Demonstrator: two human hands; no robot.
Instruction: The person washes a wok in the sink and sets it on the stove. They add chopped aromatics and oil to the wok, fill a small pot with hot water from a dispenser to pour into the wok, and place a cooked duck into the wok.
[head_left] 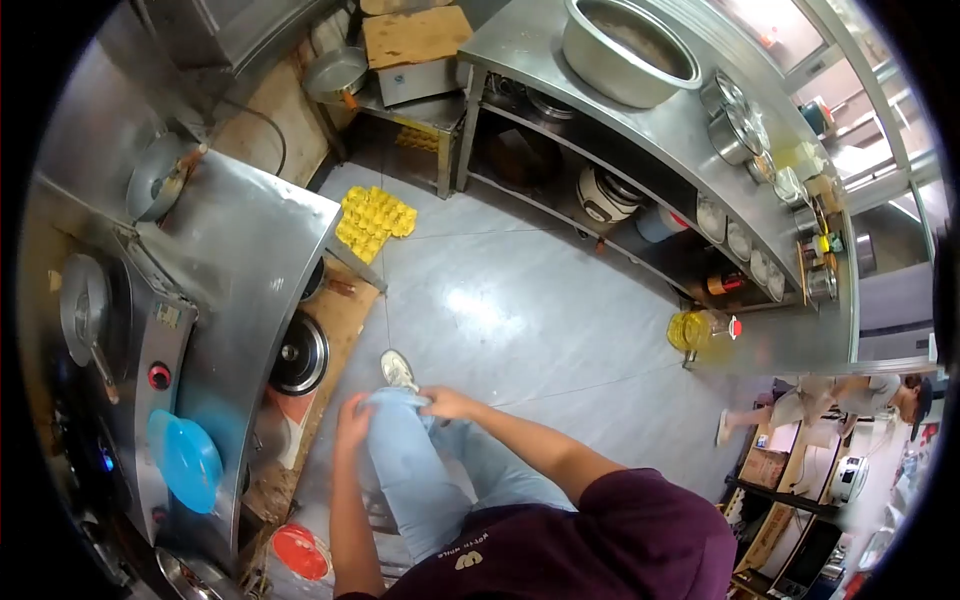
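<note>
Light blue jeans (pixel 405 470) cover my legs, with one knee raised toward the camera. At the outer side of that knee is my left hand (pixel 352 422), its fingers closed on the cloth of the trouser leg. My right hand (pixel 447 402) is on the other side of the same knee, its fingers also closed at the fabric. The cloth looks bunched between the two hands. A white shoe (pixel 396 368) shows just beyond the knee on the grey floor.
A steel counter with a blue plastic bowl (pixel 186 462) and gas burners stands at left. Yellow egg trays (pixel 375 222) lie on the floor ahead. An oil jug (pixel 702 330) stands at right below a steel shelf with a large pot (pixel 632 50). Another person (pixel 810 405) is at far right.
</note>
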